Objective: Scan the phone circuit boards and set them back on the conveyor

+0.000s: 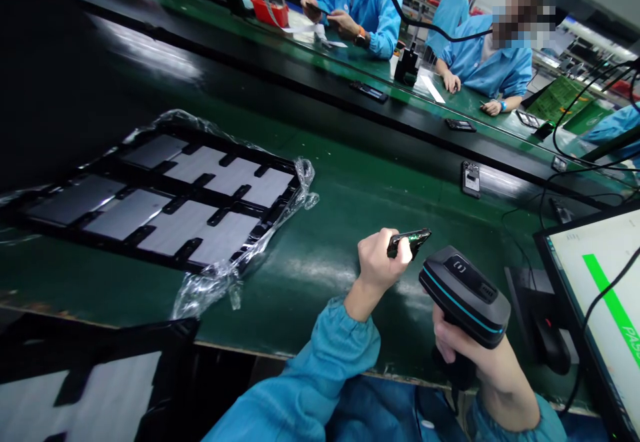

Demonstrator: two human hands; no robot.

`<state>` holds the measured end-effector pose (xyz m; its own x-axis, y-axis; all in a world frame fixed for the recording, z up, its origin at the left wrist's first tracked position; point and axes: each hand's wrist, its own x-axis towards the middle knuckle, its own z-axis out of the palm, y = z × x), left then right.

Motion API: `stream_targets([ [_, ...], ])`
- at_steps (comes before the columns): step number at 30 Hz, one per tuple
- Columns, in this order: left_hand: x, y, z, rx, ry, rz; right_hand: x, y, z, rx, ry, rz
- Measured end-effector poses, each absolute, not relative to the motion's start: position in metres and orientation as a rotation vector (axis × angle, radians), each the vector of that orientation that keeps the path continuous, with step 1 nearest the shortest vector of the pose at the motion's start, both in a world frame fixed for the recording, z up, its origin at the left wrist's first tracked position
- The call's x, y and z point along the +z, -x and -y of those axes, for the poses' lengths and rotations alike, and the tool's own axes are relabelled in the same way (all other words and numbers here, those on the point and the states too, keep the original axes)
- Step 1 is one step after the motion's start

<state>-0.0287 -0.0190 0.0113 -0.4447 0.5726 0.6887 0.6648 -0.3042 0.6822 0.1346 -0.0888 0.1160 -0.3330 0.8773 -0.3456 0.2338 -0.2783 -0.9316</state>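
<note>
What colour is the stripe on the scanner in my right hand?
The stripe on the scanner is turquoise, seen best in the head view, the only one here.

I record my barcode scanner as black and dark grey, with a single bright teal stripe along its side. My phone assembly shows black edges and vivid green patches. My sleeves are plain teal-blue. The workbench is dark green. I note a black tray patterned with two rows of silver-grey panels, broken by black tabs. The monitor screen is whitish, crossed by a bright green band with pale lettering. The mouse is black with a red glint. Co-workers' jackets are light blue; one bin is red.
</note>
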Motion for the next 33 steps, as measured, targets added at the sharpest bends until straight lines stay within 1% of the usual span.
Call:
stream_targets([
  [8,0.013,0.032,0.019,-1.829,1.633,1.766,0.121,-0.138,0.091,1.638,1.422,1.493],
  [11,0.014,0.031,0.018,-1.852,1.638,1.769,0.120,-0.137,0.096,1.516,1.505,1.554],
  [14,0.014,0.030,0.017,-1.884,1.622,1.784,0.122,-0.127,0.099,1.326,1.497,1.776],
  [18,0.014,0.025,0.018,-1.995,1.541,1.979,0.130,-0.106,0.097,1.317,1.338,2.034],
  [21,0.012,0.024,0.018,-2.028,1.529,2.080,0.131,-0.099,0.095,1.285,1.332,2.053],
  [28,0.010,0.025,0.016,-2.090,1.525,1.969,0.128,-0.104,0.099,1.158,1.376,2.061],
  [33,0.012,0.025,0.018,-2.096,1.532,1.973,0.130,-0.105,0.100,1.172,1.411,2.062],
])
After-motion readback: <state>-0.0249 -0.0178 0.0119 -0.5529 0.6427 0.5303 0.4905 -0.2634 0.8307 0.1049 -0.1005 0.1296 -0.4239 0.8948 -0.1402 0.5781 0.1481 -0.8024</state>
